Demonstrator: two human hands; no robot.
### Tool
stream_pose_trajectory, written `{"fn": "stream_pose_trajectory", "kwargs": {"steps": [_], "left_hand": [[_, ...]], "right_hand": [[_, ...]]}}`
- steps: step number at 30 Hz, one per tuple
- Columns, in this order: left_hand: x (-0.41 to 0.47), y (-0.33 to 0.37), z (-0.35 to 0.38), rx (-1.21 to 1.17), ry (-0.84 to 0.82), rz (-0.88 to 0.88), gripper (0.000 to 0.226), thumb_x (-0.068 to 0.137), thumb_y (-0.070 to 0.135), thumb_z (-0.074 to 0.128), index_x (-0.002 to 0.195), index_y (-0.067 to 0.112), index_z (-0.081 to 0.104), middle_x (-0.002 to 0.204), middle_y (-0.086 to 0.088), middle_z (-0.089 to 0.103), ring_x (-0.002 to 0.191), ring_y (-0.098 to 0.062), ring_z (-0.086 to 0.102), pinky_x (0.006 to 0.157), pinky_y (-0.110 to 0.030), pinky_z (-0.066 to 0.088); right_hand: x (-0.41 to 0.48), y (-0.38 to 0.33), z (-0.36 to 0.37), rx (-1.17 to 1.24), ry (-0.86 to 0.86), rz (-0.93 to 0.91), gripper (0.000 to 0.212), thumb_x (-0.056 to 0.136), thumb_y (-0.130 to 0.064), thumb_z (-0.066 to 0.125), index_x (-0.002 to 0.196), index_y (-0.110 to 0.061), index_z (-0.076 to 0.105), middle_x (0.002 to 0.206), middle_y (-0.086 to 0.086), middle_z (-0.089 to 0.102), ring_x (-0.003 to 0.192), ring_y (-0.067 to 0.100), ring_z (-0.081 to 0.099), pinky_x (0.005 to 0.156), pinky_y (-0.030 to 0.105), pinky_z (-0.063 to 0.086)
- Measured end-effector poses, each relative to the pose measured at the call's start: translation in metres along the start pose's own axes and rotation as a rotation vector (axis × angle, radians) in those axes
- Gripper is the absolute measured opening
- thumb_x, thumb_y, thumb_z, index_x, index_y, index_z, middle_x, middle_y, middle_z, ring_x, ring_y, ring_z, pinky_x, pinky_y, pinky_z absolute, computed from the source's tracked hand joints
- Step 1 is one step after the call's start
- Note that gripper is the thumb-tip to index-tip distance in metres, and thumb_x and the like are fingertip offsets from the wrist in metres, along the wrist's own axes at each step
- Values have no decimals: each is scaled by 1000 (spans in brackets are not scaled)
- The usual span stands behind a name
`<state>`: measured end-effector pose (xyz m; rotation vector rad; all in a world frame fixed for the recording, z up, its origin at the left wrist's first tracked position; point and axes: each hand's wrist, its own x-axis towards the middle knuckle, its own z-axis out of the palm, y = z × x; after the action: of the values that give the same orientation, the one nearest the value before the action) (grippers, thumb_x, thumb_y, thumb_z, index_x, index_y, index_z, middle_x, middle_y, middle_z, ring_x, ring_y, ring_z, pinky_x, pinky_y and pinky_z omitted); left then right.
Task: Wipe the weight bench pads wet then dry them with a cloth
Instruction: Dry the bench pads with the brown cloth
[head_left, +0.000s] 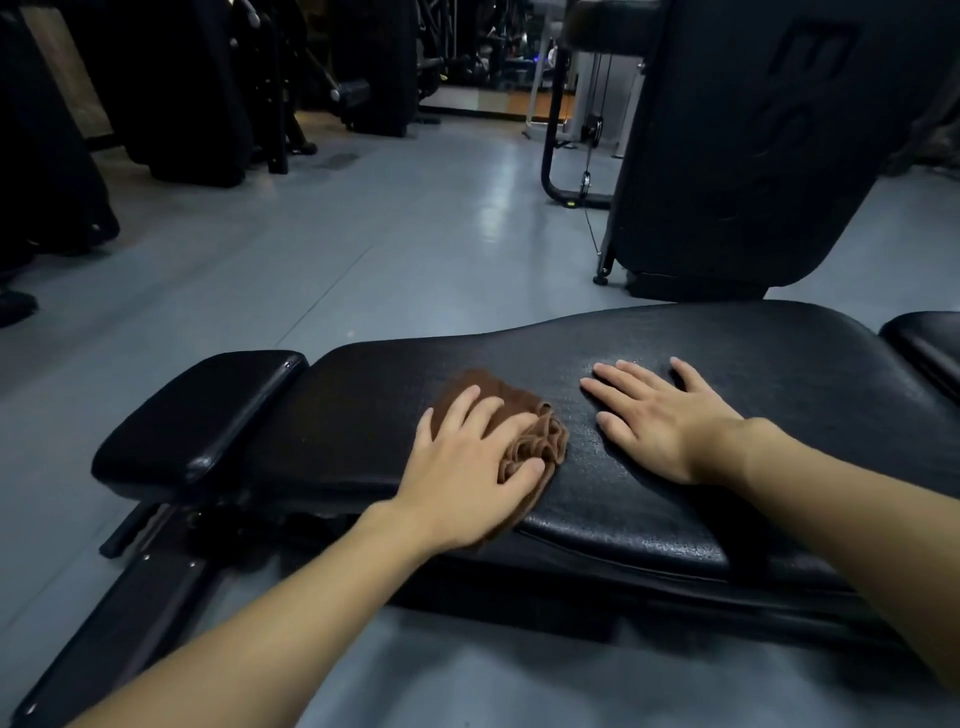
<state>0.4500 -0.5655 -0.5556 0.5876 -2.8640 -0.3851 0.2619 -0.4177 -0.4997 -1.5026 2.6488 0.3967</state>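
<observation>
A black weight bench lies across the view with a long main pad (727, 374) and a smaller pad (208, 410) at its left end. A bunched brown cloth (535, 431) rests on the left half of the main pad. My left hand (467, 467) presses flat on the cloth, fingers spread over it. My right hand (660, 415) lies flat and empty on the pad just right of the cloth, fingers apart. A third pad (930, 348) shows at the far right edge.
The bench frame (130, 587) juts toward me at lower left. A tall black machine (737, 156) stands right behind the bench. More dark gym machines (197, 88) line the back left. Grey floor (363, 218) stretches between.
</observation>
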Motion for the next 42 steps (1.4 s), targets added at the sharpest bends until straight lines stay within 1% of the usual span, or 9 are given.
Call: {"fn": "stream_pose_trajectory", "kwargs": {"steps": [4, 9, 12, 16, 24, 30, 37, 40, 42], "left_hand": [[-22, -1, -3, 2, 41, 15, 70, 86, 71, 27, 150, 51, 8, 164, 4, 9, 150, -15, -12, 120, -55, 0], [5, -7, 11, 65, 117, 4, 66, 87, 72, 20, 148, 47, 28, 160, 6, 25, 151, -19, 3, 119, -55, 9], [27, -19, 13, 35, 93, -17, 64, 87, 71, 21, 146, 48, 29, 161, 5, 23, 151, -19, 3, 118, -56, 10], [75, -38, 14, 10, 55, -73, 60, 89, 71, 24, 145, 49, 27, 161, 5, 20, 151, -19, 3, 118, -56, 8], [148, -54, 11, 4, 12, -228, 61, 87, 71, 22, 143, 47, 32, 158, 4, 27, 149, -20, 8, 116, -58, 10], [99, -53, 8, 8, 27, -178, 56, 93, 65, 28, 143, 41, 35, 158, 6, 27, 149, -16, 8, 118, -53, 10], [-1, -50, 2, 58, 49, -153, 59, 91, 68, 25, 145, 45, 29, 158, 14, 22, 149, -9, -1, 120, -50, 9], [-20, -49, -1, -8, 56, -196, 67, 85, 71, 26, 147, 48, 22, 161, 13, 13, 149, -5, -8, 121, -50, 6], [-15, -49, 0, 15, 50, -210, 70, 83, 72, 24, 149, 48, 20, 162, 14, 12, 149, -5, -9, 121, -49, 5]], "right_hand": [[9, -20, -11, -63, 52, -39, 57, 103, -49, 13, 157, -31, 12, 166, -8, 2, 152, 13, -5, 119, 56, -5], [24, -44, 5, 94, 32, -68, 56, 103, -49, 9, 157, -38, 3, 165, -13, -5, 151, 7, -10, 121, 49, -5], [24, -41, 7, 74, 34, -67, 61, 99, -54, 0, 157, -37, -1, 165, -12, -9, 150, 7, -12, 121, 48, -6], [25, -44, 11, 40, 43, -78, 88, 76, -65, -20, 156, -36, -3, 165, -11, -8, 151, 10, -12, 121, 50, -5], [28, -43, 15, 54, 63, -105, 90, 74, -64, -21, 156, -35, -2, 166, -8, -7, 151, 13, -12, 120, 54, -6], [30, -42, 11, 51, 41, -94, 64, 98, -60, 5, 157, -35, 2, 166, -7, -4, 152, 13, -9, 119, 53, -4], [47, -50, -6, -75, 156, -179, 80, 80, -65, -8, 133, -26, 37, 142, 3, 37, 137, 23, 29, 108, 57, 23], [71, -64, -13, 68, 105, -232, 61, 100, -55, 13, 151, -26, 25, 159, 3, 22, 150, 19, 11, 117, 58, 8], [82, -75, -7, 97, 39, -274, 60, 103, -50, 15, 157, -24, 14, 165, 0, 9, 152, 17, 0, 119, 57, 0]]}}
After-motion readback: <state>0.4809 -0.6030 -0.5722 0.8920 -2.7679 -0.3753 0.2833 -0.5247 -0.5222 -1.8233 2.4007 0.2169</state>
